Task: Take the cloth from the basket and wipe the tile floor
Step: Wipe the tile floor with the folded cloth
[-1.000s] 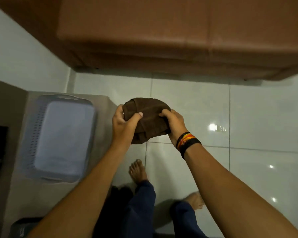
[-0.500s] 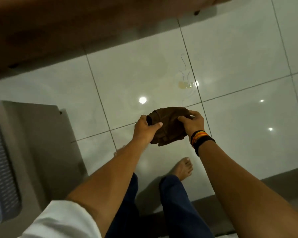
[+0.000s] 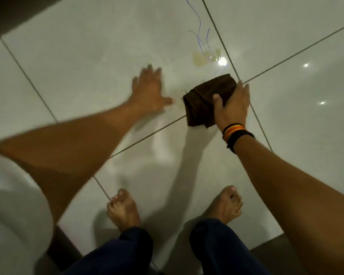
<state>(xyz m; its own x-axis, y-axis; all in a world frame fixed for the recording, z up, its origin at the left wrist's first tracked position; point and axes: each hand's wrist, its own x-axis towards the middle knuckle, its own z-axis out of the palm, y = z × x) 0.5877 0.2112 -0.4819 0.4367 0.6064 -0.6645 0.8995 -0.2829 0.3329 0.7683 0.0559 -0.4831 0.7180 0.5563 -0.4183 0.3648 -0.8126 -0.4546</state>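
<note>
Just short of the yellowish spill (image 3: 206, 57), the right hand (image 3: 232, 105) gripped the folded brown cloth (image 3: 204, 100). Left of the cloth, the left hand (image 3: 148, 91) spread open, empty.

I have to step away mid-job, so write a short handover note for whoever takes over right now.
Right hand: gripping the folded brown cloth, low over the tile floor.
Left hand: open, fingers spread, holding nothing, reaching down toward the floor.
Yellowish spill: just beyond the cloth, next to a grout line, with thin threads beside it.
Done: cloth is in hand; the basket is out of view.
Left: wipe the spill and the tiles around it.
</note>
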